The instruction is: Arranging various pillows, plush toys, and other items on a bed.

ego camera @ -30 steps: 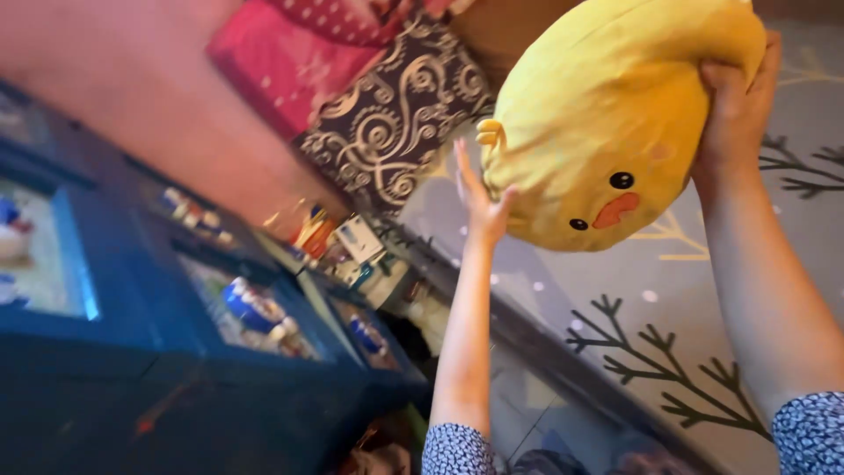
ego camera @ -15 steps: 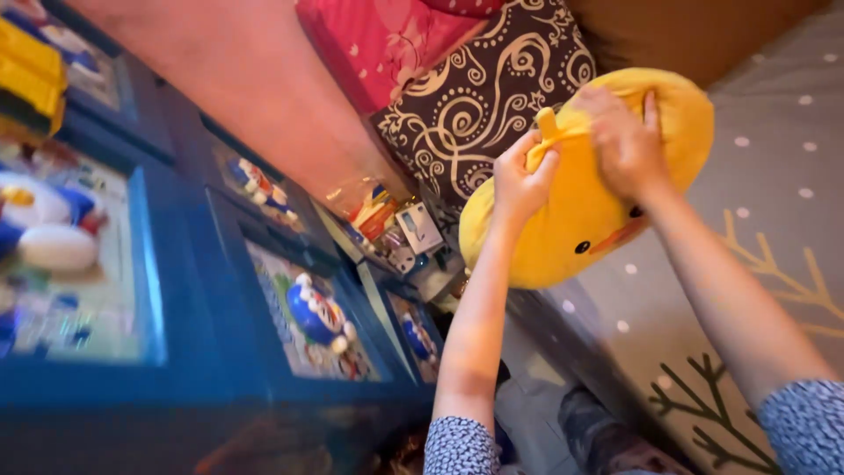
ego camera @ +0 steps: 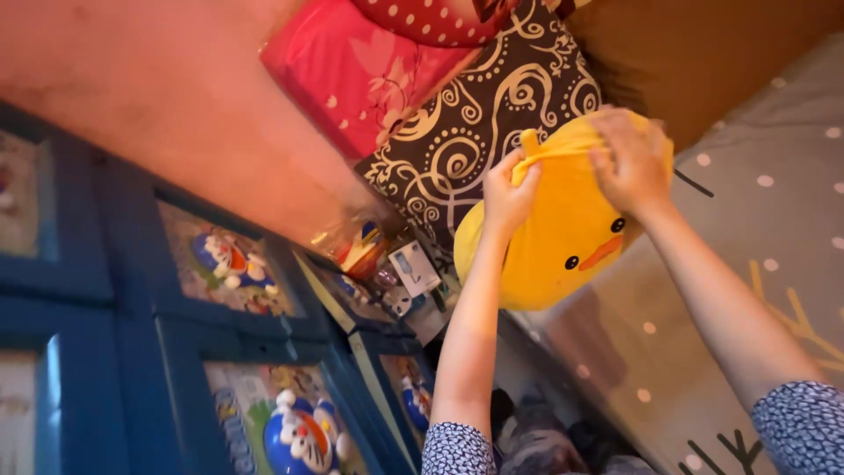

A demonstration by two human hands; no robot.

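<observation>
I had both hands up on the round yellow plush chick cushion with black bead eyes and an orange beak [ego camera: 563, 237]. My left hand [ego camera: 508, 195] was closed, its fingers pinched together on a small yellow tuft at the cushion's upper edge. My right hand [ego camera: 631, 163] lay over the top of the cushion, fingers curled down onto the fabric and gripping it. The cushion sat at the head of the bed, resting on the grey bedsheet with white dots and a bare-branch print [ego camera: 747, 281], its face turned toward the near right.

Just left of the cushion and touching it stood a dark brown pillow with cream swirl patterns [ego camera: 466, 141], leaning against the brown headboard [ego camera: 703, 62]. Farther left lay a pink pillow with a floral print [ego camera: 352, 75], and above it a red pillow with white dots [ego camera: 422, 18], only partly in view.

Between the bed and the left side stood a cluttered spot with a small white box [ego camera: 413, 266] and some packets too blurred to tell apart. The near left was filled by a blue cabinet with cartoon-cat panels on its doors [ego camera: 141, 352], set against a pinkish wall [ego camera: 158, 114]. My blue-and-white patterned sleeves [ego camera: 457, 450] showed at the near edge.
</observation>
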